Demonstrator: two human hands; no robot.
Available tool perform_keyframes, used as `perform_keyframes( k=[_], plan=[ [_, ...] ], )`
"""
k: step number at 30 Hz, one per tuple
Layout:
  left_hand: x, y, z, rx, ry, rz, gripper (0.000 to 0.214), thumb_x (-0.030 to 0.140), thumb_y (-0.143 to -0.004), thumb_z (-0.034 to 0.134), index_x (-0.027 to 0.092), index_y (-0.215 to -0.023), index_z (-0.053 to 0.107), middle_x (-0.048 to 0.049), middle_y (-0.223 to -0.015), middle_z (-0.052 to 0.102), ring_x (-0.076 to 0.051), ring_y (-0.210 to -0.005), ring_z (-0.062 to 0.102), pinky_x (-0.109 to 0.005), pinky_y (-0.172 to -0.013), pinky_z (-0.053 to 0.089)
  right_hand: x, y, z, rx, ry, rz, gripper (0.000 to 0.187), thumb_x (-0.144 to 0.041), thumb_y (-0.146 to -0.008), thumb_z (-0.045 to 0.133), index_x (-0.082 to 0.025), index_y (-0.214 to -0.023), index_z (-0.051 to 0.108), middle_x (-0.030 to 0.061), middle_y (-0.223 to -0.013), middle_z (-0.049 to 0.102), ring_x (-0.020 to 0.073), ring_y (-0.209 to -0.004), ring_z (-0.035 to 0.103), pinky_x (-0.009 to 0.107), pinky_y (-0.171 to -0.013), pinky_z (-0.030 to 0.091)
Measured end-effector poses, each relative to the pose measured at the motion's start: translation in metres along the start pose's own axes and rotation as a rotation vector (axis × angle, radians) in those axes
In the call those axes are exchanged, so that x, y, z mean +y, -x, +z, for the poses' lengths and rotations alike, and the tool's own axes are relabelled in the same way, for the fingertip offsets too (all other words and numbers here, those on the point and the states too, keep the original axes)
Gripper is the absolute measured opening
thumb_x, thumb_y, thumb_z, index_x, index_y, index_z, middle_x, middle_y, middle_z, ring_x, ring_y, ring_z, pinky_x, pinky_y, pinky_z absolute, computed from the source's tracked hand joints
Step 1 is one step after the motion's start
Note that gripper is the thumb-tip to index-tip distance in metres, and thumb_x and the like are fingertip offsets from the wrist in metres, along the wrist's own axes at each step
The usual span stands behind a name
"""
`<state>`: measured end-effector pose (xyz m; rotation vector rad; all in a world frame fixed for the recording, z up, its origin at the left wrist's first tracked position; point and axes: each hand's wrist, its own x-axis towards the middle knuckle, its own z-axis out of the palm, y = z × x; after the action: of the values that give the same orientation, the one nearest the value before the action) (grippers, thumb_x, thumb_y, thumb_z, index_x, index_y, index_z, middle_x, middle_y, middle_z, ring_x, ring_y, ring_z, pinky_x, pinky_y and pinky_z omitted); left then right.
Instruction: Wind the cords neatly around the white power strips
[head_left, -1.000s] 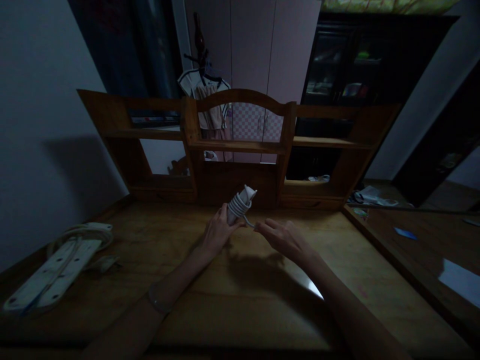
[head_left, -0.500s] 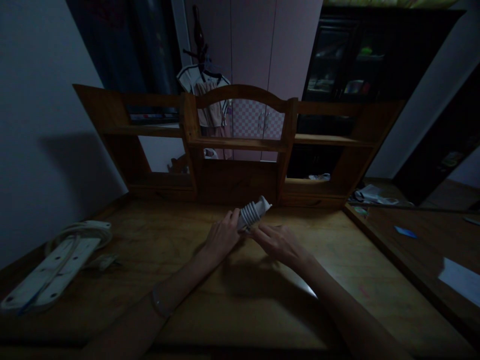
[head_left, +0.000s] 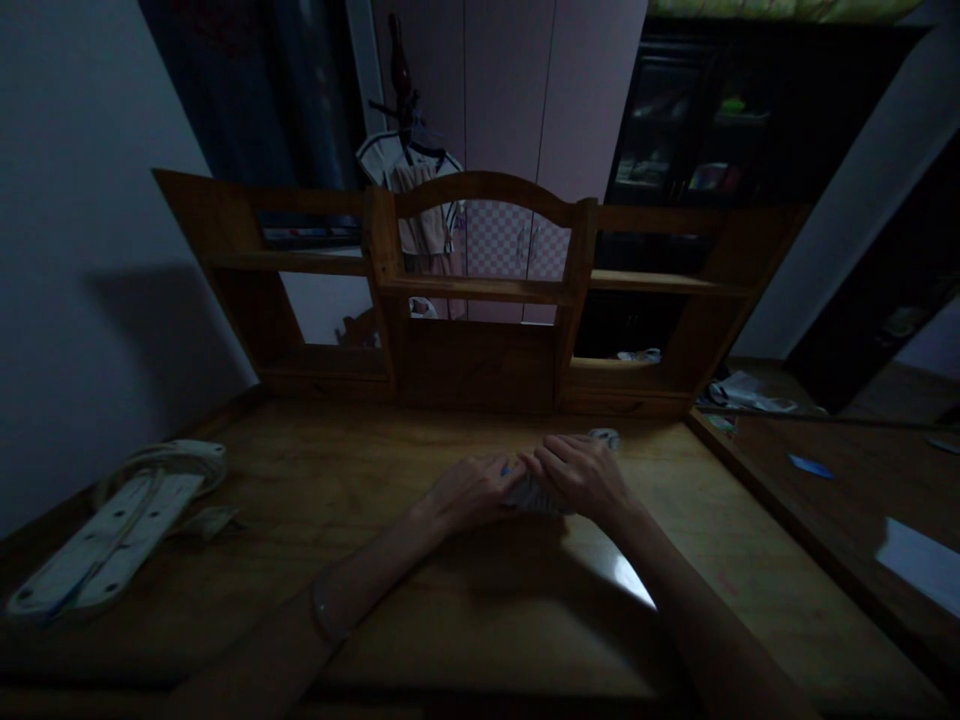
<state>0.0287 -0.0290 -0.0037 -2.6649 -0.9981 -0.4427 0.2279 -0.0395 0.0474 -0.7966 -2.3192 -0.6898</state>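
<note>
Both my hands rest low on the wooden desk [head_left: 375, 470] near its middle, pressed together over a white charger with its cable coiled round it [head_left: 531, 493]. My left hand [head_left: 472, 490] grips its left side with the fingers curled. Over its right side lies my right hand [head_left: 581, 478], fingers closed on it. Most of the charger is hidden between the hands; a small white tip [head_left: 604, 436] shows past the right hand's fingers.
A white power strip [head_left: 97, 545] with a looped cord lies at the desk's left edge. A wooden shelf unit [head_left: 480, 290] stands along the back. Papers lie on a second desk [head_left: 885, 520] to the right. Wardrobe and dark cabinet stand behind.
The charger was held upright above the desk; both hands have lowered it onto the desk top and closed over it, so it is now mostly covered.
</note>
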Motion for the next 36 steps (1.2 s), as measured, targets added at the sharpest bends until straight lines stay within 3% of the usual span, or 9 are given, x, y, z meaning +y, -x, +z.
perform_keyframes(
  k=[6, 12, 15, 21, 26, 31, 36],
  plan=[
    [0.004, 0.001, -0.002, -0.026, 0.001, 0.208, 0.048, 0.055, -0.085, 0.047, 0.014, -0.107, 0.053, -0.0107, -0.089, 0.064, -0.022, -0.080, 0.063, -0.030, -0.065, 0.048, 0.003, 0.002, -0.001, -0.184, -0.236, 0.165, 0.048, -0.033, -0.096, 0.039, -0.016, -0.057, 0.061, 0.0006, -0.050, 0.055, 0.0071, -0.043, 0.043, 0.027, -0.050, 0.020],
    [0.025, 0.002, -0.015, 0.049, -0.122, 0.398, 0.020, 0.026, -0.093, 0.039, 0.015, -0.100, 0.055, -0.0074, -0.079, 0.063, -0.019, -0.070, 0.061, -0.029, -0.058, 0.046, 0.004, 0.007, 0.010, -0.174, -0.447, 0.292, 0.056, -0.039, -0.095, 0.038, -0.013, -0.049, 0.056, -0.0023, -0.043, 0.042, 0.0039, -0.039, 0.029, 0.024, -0.047, 0.018],
    [0.030, 0.003, -0.019, 0.087, -0.134, 0.434, 0.018, 0.020, -0.092, 0.038, 0.016, -0.096, 0.055, -0.0056, -0.080, 0.062, -0.019, -0.071, 0.059, -0.031, -0.060, 0.046, 0.001, 0.006, 0.016, -0.207, -0.525, 0.345, 0.060, -0.043, -0.094, 0.038, -0.012, -0.046, 0.052, -0.0031, -0.043, 0.037, 0.0036, -0.040, 0.026, 0.023, -0.045, 0.016],
    [0.024, 0.004, -0.014, 0.173, -0.090, 0.420, 0.027, 0.021, -0.093, 0.035, 0.012, -0.111, 0.052, -0.0088, -0.086, 0.064, -0.019, -0.079, 0.061, -0.033, -0.071, 0.049, 0.002, 0.008, 0.032, -0.320, -0.753, 0.482, 0.061, -0.051, -0.092, 0.038, -0.012, -0.048, 0.053, -0.0029, -0.044, 0.042, 0.0054, -0.043, 0.034, 0.020, -0.044, 0.022],
    [0.019, 0.006, -0.013, 0.175, -0.075, 0.330, 0.044, 0.026, -0.095, 0.030, 0.008, -0.135, 0.033, -0.0122, -0.096, 0.065, -0.020, -0.090, 0.062, -0.034, -0.078, 0.050, 0.004, 0.005, 0.037, -0.260, -0.944, 0.602, 0.055, -0.053, -0.091, 0.040, -0.013, -0.057, 0.058, -0.0013, -0.052, 0.051, 0.0092, -0.051, 0.046, 0.021, -0.051, 0.033],
    [0.016, 0.008, -0.014, 0.209, -0.075, 0.294, 0.048, 0.038, -0.094, 0.033, 0.011, -0.134, 0.037, -0.0143, -0.105, 0.063, -0.023, -0.095, 0.061, -0.036, -0.079, 0.050, 0.000, 0.002, 0.042, -0.214, -1.058, 0.725, 0.050, -0.056, -0.087, 0.045, -0.016, -0.059, 0.058, -0.0005, -0.056, 0.052, 0.0116, -0.055, 0.049, 0.022, -0.053, 0.037],
    [0.011, 0.008, -0.010, 0.243, -0.043, 0.261, 0.050, 0.045, -0.092, 0.037, 0.010, -0.128, 0.042, -0.0145, -0.100, 0.064, -0.024, -0.091, 0.062, -0.037, -0.076, 0.050, 0.000, 0.006, 0.045, -0.193, -1.106, 0.790, 0.049, -0.061, -0.082, 0.048, -0.018, -0.061, 0.061, 0.0015, -0.058, 0.054, 0.0146, -0.059, 0.052, 0.025, -0.056, 0.042]
  ],
)
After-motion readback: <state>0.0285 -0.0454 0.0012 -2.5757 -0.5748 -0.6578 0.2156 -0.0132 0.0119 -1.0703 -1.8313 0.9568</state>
